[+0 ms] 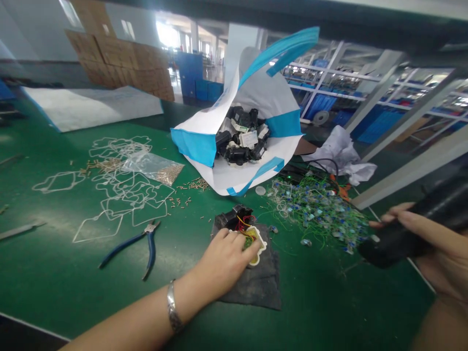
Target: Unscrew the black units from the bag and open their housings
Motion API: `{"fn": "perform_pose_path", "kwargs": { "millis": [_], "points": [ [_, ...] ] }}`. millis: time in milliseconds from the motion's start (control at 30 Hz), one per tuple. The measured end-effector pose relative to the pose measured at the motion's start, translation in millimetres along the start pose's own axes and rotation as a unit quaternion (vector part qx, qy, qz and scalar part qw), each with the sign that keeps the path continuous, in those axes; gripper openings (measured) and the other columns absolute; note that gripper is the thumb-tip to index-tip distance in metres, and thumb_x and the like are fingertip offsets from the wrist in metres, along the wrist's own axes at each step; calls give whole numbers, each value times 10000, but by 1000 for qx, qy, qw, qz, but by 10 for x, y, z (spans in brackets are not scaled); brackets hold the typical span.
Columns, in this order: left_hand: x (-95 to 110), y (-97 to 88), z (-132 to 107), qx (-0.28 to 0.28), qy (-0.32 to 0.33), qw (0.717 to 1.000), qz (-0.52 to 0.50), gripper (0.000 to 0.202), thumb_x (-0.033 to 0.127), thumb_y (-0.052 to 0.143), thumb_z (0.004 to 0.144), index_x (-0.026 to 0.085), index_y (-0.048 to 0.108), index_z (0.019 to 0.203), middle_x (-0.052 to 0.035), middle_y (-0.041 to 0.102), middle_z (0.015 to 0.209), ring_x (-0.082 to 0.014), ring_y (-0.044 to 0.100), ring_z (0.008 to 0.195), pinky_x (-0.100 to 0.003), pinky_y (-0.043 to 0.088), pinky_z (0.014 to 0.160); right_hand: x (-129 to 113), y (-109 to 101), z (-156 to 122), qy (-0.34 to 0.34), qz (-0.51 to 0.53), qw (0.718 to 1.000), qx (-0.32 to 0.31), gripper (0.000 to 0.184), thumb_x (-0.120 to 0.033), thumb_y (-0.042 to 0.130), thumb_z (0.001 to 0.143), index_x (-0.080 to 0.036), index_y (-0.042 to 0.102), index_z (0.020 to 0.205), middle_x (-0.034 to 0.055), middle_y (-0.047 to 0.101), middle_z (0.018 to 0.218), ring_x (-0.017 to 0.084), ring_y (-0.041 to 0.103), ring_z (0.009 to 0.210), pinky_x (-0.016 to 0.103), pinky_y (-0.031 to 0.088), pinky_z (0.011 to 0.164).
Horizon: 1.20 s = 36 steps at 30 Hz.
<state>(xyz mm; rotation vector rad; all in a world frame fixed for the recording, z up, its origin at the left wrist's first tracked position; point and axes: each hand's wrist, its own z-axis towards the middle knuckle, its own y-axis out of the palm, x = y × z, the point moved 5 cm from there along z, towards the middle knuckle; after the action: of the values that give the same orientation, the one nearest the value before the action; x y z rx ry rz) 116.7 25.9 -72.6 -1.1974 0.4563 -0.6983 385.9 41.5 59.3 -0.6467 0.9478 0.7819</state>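
Note:
My left hand (228, 258), with a silver bracelet at the wrist, grips an opened white plastic housing (261, 243) against a dark cloth (256, 287). Inside the housing a green-yellow circuit board partly shows under my fingers. Red and yellow wires (245, 223) run from it to a black housing half (232, 217) just behind. On the right, my right hand (435, 239) is wrapped around a thick black electric screwdriver (398, 241). Its thin bit points left and down, apart from the housing. Part of that hand is cut off by the frame edge.
Blue-handled pliers (149, 243) lie left of the cloth, near white wire-like loops (131, 195), small screws (197, 184) and a plastic bag (149, 165). Behind stands a white-blue bag (197, 126) of black and white devices. Tangled green-wired parts (321, 209) lie right, beside a metal post (409, 168).

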Motion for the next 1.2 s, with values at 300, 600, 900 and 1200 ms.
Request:
{"fn": "perform_pose_path", "kwargs": {
  "millis": [300,600,900,1200],
  "points": [
    [12,41,-41,45,35,998,0,245,191,413,866,172,513,1088,-75,551,843,-199,521,805,-346,428,711,-450,1063,-554,-62,187,979,-57,359,-113,612,579,-164,491,913,-31,530,589,149,529,506,325,473,548],
    [18,-12,-33,76,48,996,-1,223,159,406,860,140,562,1019,-77,571,779,-191,534,731,-332,451,656,-276,1310,-692,-55,158,982,-85,398,-86,585,635,-175,434,993,-39,544,621,143,541,525,327,471,604],
    [27,-12,-35,80,59,995,-3,210,168,422,858,132,566,1005,-61,571,744,-190,537,710,-334,449,646,-281,1359,-706,-71,151,981,-98,363,-66,578,644,-177,453,967,-49,536,616,136,543,518,316,476,594],
    [24,-20,-36,84,67,994,5,197,160,413,857,138,563,983,-44,552,698,-181,538,672,-330,450,612,-283,1349,-690,-71,165,981,-76,398,-53,601,600,-165,456,953,-32,551,605,167,534,496,334,470,541]
  ]
}}
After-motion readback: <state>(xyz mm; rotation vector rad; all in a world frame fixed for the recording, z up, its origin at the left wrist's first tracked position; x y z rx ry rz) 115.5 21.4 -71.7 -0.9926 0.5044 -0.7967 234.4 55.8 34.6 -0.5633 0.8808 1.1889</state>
